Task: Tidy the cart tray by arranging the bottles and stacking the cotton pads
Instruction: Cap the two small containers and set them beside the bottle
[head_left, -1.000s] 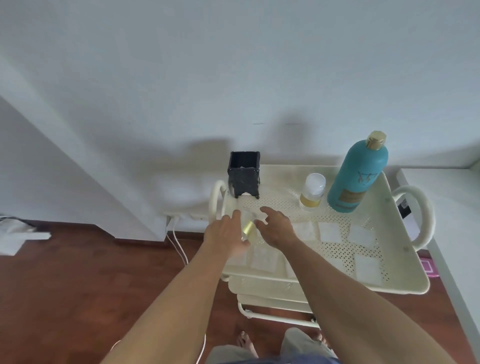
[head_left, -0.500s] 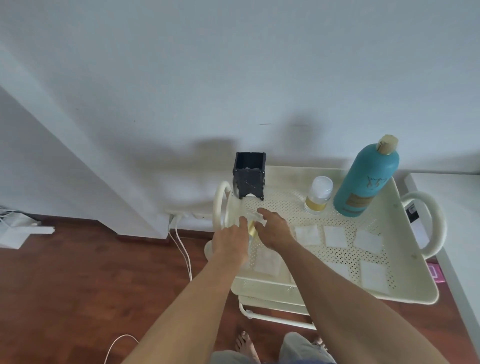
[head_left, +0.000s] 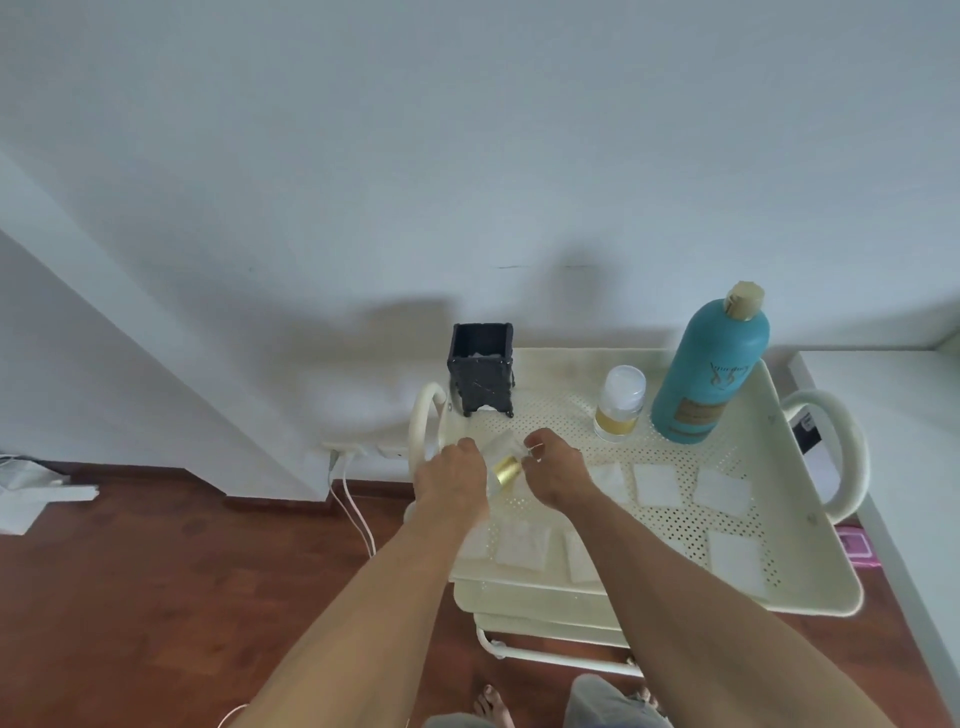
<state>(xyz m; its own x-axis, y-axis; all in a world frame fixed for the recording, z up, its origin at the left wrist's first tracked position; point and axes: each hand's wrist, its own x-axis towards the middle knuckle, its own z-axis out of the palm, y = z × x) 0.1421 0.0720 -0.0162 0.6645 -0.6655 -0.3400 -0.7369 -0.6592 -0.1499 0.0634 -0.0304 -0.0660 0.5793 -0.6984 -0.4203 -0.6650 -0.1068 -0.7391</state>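
so both hands grip one gold-capped bottle (head_left: 503, 470): left hand (head_left: 453, 480), right hand (head_left: 557, 475); two bottles upright, about seven pads loose.

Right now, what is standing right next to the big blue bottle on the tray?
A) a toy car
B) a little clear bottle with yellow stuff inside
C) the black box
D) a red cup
B: the little clear bottle with yellow liquid at its bottom stands upright just left of the big blue bottle at the back of the tray, while the black box sits apart in the far left corner.
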